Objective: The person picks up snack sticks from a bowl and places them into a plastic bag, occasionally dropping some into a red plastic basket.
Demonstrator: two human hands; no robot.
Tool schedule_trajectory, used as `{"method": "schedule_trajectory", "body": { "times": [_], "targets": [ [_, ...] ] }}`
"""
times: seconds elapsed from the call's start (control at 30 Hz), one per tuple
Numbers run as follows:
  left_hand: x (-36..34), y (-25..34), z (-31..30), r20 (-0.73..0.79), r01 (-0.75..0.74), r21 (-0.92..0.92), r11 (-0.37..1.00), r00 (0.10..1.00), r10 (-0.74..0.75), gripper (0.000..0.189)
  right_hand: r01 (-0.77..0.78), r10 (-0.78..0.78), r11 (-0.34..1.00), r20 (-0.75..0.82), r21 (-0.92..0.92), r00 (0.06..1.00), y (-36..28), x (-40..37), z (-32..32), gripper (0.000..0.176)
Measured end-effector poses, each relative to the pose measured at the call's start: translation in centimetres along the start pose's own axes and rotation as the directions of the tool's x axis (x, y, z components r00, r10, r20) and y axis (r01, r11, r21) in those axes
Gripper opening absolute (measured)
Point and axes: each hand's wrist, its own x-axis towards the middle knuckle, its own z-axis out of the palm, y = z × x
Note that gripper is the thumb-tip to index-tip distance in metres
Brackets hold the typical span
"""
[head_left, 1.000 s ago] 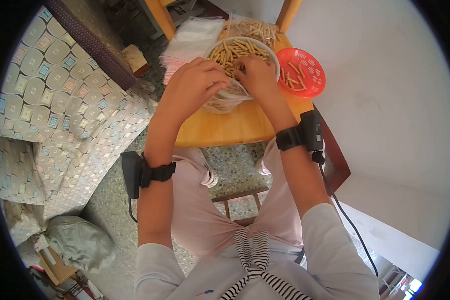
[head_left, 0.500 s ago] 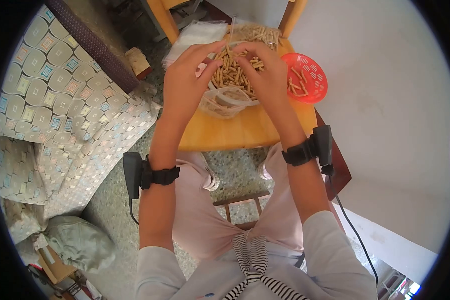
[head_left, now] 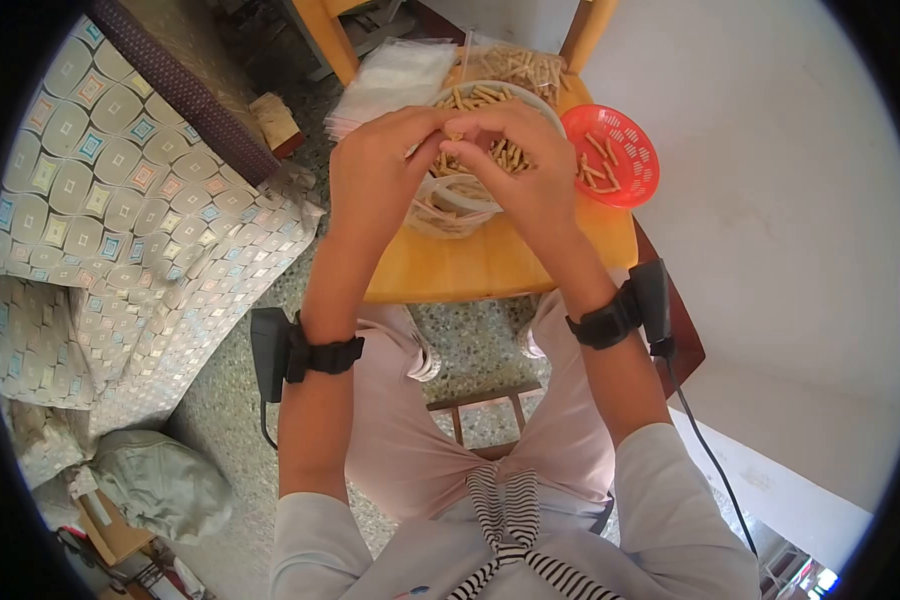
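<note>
My left hand [head_left: 385, 165] and my right hand [head_left: 530, 150] meet fingertip to fingertip above a white bowl [head_left: 540, 104]. A small end of a short tan stick [head_left: 455, 136] shows between the pinched fingers; most of it is hidden. The bowl is heaped with short tan sticks [head_left: 510, 155], partly covered by my hands. Against the bowl's near side rests a clear plastic bag [head_left: 448, 218] with some sticks visible in it. A red perforated basket [head_left: 638, 165] with several sticks in it stands to the right of my right hand.
All of this is on a yellow wooden chair seat [head_left: 450, 275]. Flat clear bags [head_left: 390, 80] lie at the back left, and a filled bag of sticks [head_left: 520, 68] at the back. A white wall [head_left: 770, 200] rises on the right; a patterned cover [head_left: 130, 170] hangs on the left.
Both hands have come closer together and slightly nearer to me, and their fingertips now meet around a small stick. The bowl's far rim has come into sight.
</note>
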Motion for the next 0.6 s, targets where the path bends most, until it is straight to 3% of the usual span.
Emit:
{"method": "schedule_trajectory", "body": {
  "times": [0.23, 0.3, 0.5, 0.53, 0.6],
  "targets": [
    [0.03, 0.01, 0.32, -0.126, -0.137, 0.106, 0.985, 0.981, 0.150, 0.016, -0.047, 0.047, 0.999, -0.081, 0.013, 0.996, -0.44, -0.31, 0.34, 0.018],
    [0.10, 0.09, 0.12, -0.167, -0.260, 0.298, 0.918, 0.933, 0.318, 0.015, -0.032, 0.032, 0.999, -0.086, 0.004, 0.996, -0.35, -0.41, 0.44, 0.018],
    [0.11, 0.26, 0.38, -0.182, -0.268, 0.274, 0.924, 0.929, 0.323, 0.014, -0.009, 0.015, 0.998, -0.102, 0.065, 0.995, -0.09, -0.51, 0.65, 0.014],
    [0.08, 0.35, 0.44, -0.182, -0.268, 0.274, 0.924, 0.929, 0.324, 0.014, -0.058, 0.072, 0.990, -0.106, 0.127, 0.992, -0.10, -0.58, 0.66, 0.013],
    [-0.01, 0.75, 0.55, -0.186, -0.155, 0.055, 0.986, 0.969, 0.163, 0.015, -0.106, 0.128, 0.976, -0.108, 0.189, 0.986, -0.10, -0.55, 0.56, 0.012]
  ]
}}
